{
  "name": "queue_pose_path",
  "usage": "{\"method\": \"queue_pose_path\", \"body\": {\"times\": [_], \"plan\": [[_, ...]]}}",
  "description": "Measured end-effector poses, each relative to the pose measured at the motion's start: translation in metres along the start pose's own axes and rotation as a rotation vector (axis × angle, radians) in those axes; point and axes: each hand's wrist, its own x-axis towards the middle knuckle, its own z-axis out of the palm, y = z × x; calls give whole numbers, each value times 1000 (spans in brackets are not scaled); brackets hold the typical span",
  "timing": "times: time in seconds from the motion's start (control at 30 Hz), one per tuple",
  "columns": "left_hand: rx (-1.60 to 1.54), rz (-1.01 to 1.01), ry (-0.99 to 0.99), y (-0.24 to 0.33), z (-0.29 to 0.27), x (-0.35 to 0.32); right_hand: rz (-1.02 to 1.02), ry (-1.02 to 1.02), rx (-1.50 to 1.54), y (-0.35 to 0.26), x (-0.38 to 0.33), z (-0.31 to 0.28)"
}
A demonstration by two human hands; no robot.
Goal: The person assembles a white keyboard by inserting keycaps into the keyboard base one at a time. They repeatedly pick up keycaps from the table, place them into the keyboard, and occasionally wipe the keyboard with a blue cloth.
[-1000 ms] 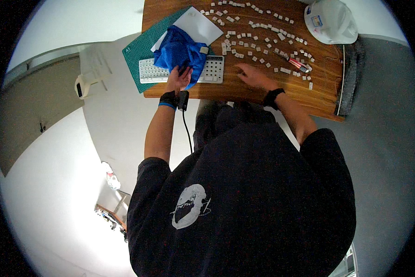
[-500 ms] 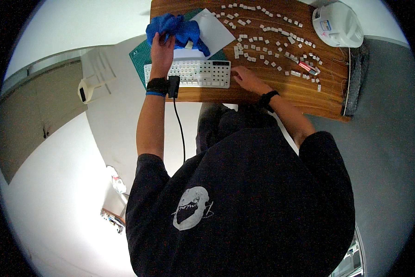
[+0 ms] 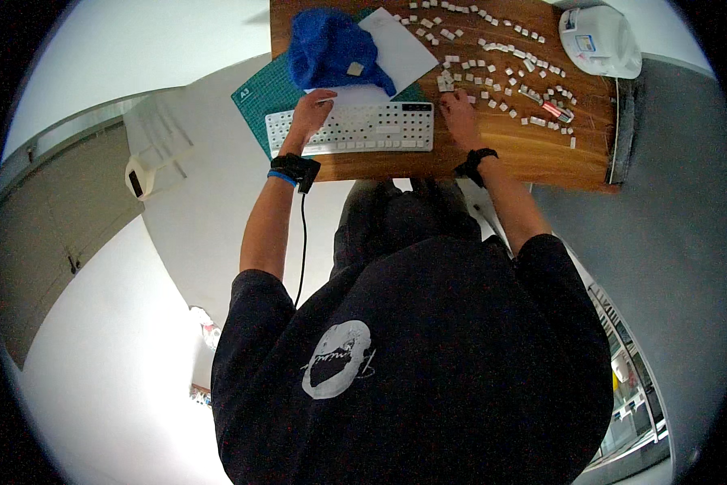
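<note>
A white keyboard (image 3: 377, 127) with most keycaps off lies near the table's front edge, partly on a green cutting mat (image 3: 260, 101). Over its left end hovers my left hand (image 3: 308, 117), thumb and forefinger apart and nothing visible in them. Just beyond that hand a blue cloth (image 3: 327, 48) lies bunched, with a small pale piece (image 3: 354, 69) on it. My right hand (image 3: 460, 117) rests on the wood right of the keyboard, fingers bent together beside loose white keycaps (image 3: 443, 84). Whatever its fingertips may hold is too small to make out.
A white sheet (image 3: 400, 47) lies partly under the cloth. Rows of loose keycaps spread over the right half of the wooden table (image 3: 533, 166). Among them is a red and white tool (image 3: 556, 111). A white plastic container (image 3: 599, 40) stands at the far right corner. A cable (image 3: 303, 242) hangs from my left wrist.
My left hand has let go of the blue cloth and drawn back toward the keyboard. My right hand has moved from the keyboard's right edge to the nearby keycaps. The view has shifted slightly.
</note>
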Motion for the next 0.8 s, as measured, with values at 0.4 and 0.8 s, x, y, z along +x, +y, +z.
{"method": "queue_pose_path", "body": {"times": [0.4,0.8], "plan": [[182,-186,490,-122,-85,-58,58,177,-195,-7,20,6],[68,-295,267,-150,-72,-105,123,0,-220,-29,29,-14]]}}
